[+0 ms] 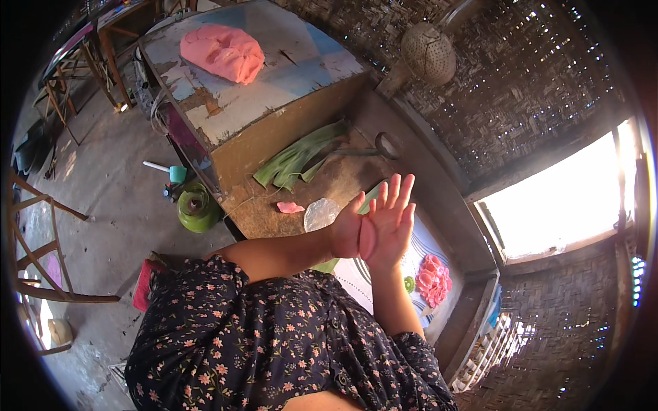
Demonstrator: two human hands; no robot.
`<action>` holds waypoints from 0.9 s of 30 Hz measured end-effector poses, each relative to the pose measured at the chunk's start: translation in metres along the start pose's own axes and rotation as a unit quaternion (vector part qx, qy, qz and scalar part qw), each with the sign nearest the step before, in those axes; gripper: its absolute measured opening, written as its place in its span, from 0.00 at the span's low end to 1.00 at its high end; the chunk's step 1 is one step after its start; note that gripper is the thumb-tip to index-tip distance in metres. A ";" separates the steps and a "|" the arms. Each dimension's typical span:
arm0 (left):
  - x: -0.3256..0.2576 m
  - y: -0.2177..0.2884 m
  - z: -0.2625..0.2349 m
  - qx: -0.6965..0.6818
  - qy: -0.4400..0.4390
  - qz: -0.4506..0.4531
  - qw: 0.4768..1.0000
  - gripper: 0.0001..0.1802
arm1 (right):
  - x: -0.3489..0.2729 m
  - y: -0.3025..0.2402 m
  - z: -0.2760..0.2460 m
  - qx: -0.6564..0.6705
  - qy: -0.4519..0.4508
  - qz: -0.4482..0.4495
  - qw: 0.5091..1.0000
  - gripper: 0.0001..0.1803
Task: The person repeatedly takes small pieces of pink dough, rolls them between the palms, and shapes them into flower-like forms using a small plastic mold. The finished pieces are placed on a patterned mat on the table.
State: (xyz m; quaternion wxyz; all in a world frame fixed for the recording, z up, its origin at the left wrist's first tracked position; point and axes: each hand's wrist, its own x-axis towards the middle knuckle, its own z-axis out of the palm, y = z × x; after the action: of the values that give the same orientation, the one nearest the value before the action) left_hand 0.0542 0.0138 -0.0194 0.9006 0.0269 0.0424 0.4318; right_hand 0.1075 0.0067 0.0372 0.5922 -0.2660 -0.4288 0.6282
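Note:
My left hand [345, 231] and my right hand [389, 222] meet above the low wooden surface, palm against palm at the heels. A flattened round of smooth pink dough [368, 237] shows between the palms. My right hand's fingers stretch upward, slightly apart; the left hand's fingers are mostly hidden. Just left of the hands lie a crumpled clear plastic sheet [321, 214] and a small pink dough piece [290, 207]. A large pink dough lump [223, 55] rests on the raised worn tabletop. To the right, a cluster of pink petal-like pieces [434, 281] sits on a patterned sheet beside a small green thing [410, 283].
Long green leaves [301, 156] lie beyond the hands, near a dark ring-shaped object [388, 145]. A perforated ladle [428, 55] hangs on the woven wall. On the floor at left stand a green gas cylinder [199, 209], a teal dipper [177, 174] and a wooden chair frame [58, 250].

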 end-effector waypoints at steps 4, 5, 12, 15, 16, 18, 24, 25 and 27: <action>0.011 -0.012 -0.010 -0.033 0.079 0.076 0.993 0.36 | -0.008 0.024 -0.025 -0.622 -0.145 -0.282 0.716 0.40; 0.013 -0.012 -0.016 -0.131 -0.030 0.054 0.989 0.33 | -0.008 0.026 -0.030 -0.589 -0.139 -0.233 0.761 0.39; 0.009 0.003 -0.046 -0.043 -0.227 -0.045 0.972 0.43 | 0.015 0.005 -0.057 0.253 -0.075 0.113 0.958 0.30; 0.012 0.011 -0.053 0.018 -0.047 -0.041 0.998 0.48 | 0.011 0.014 -0.075 -0.433 -0.102 -0.082 0.892 0.27; 0.015 0.011 -0.056 0.007 -0.028 -0.012 1.000 0.47 | 0.002 0.018 -0.084 -0.532 -0.175 0.031 0.828 0.27; 0.025 0.009 -0.065 -0.022 0.106 0.063 0.992 0.47 | -0.006 0.037 -0.096 -0.473 -0.177 -0.004 0.863 0.19; 0.041 0.042 -0.153 0.677 0.434 0.288 0.521 0.36 | -0.030 0.045 -0.142 -0.099 0.135 0.224 0.960 0.11; 0.043 0.046 -0.170 0.740 0.479 0.191 0.431 0.34 | -0.035 0.044 -0.149 -0.013 0.150 0.231 0.961 0.08; 0.046 0.054 -0.200 0.804 0.466 0.091 0.359 0.31 | -0.044 0.044 -0.164 -0.022 0.141 0.244 0.959 0.08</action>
State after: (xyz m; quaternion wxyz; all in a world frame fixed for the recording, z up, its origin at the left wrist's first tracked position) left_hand 0.0214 0.0859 -0.2163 0.2428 0.5362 0.7792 0.2154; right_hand 0.2297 0.0038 -0.0887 0.4693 -0.4612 -0.2769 0.7002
